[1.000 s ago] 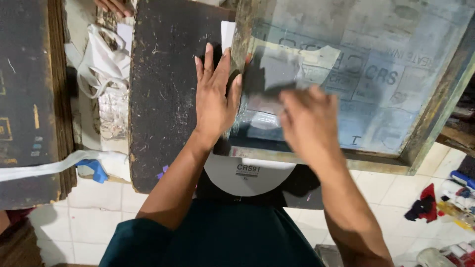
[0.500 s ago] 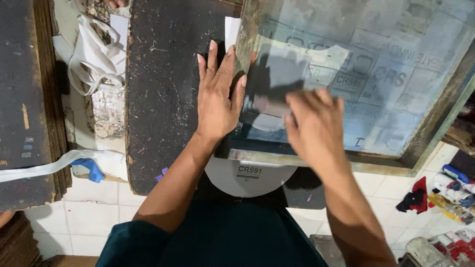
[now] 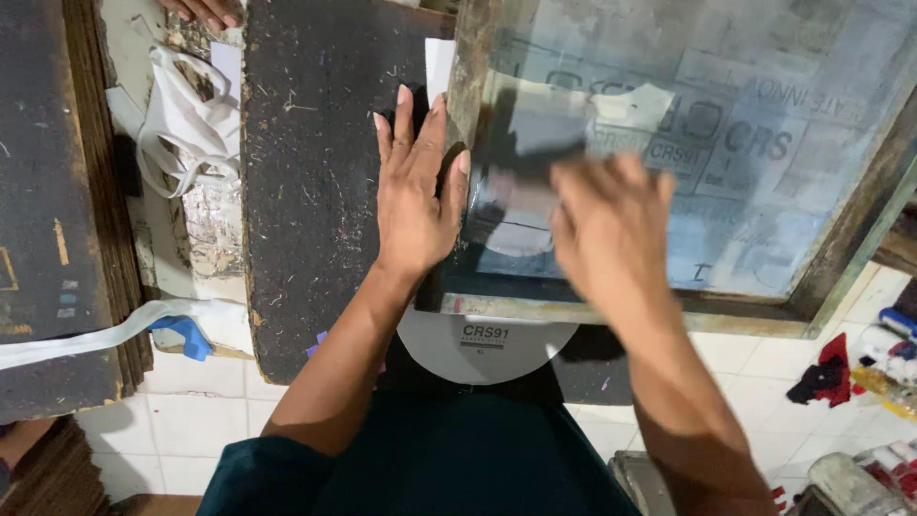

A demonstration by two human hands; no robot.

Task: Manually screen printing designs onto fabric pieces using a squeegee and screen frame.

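printing screen [image 3: 726, 143]: wood-framed, grey-blue mesh, right of board | label [image 3: 484, 336]: small, dark, on white piece below frame

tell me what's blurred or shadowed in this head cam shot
Head view: the right hand and the dark squeegee it grips are smeared by motion; the left hand, flat at the wooden frame, is sharp; the hands throw a dark shadow on the screen mesh; light is soft, without glare.

Motion-blurred right hand [image 3: 611, 239], its grip on the squeegee [image 3: 530, 158] indistinct
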